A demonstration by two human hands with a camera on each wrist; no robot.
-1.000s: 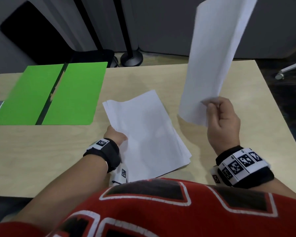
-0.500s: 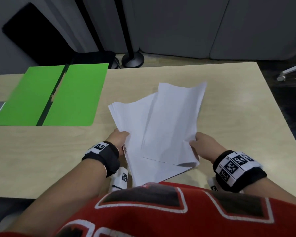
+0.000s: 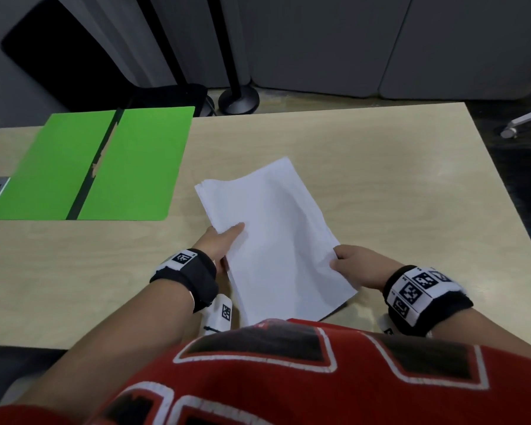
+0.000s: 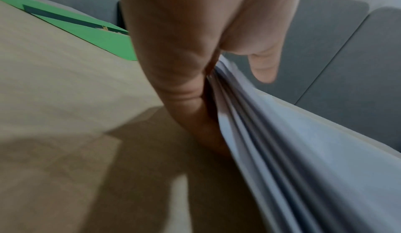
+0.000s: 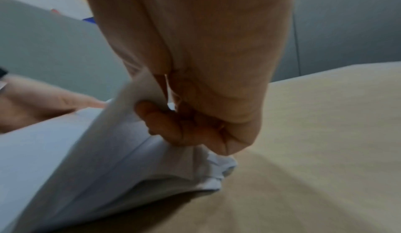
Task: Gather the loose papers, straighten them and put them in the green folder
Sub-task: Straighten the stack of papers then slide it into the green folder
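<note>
Papers (image 3: 273, 237) are lying gathered in a stack on the table (image 3: 396, 185), both hands pinching them: left hand (image 3: 219, 243) thumb on top at the left edge, right hand (image 3: 354, 265) fingers curling round the right edge. Well apart, far left, the green folder (image 3: 135, 164) is lying open flat.

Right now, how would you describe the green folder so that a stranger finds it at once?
Look at the light wooden table, at its far left corner. The flat green paper folder lies open there, two panels split by a dark spine, left of the white paper stack. It is the only green thing.
</note>
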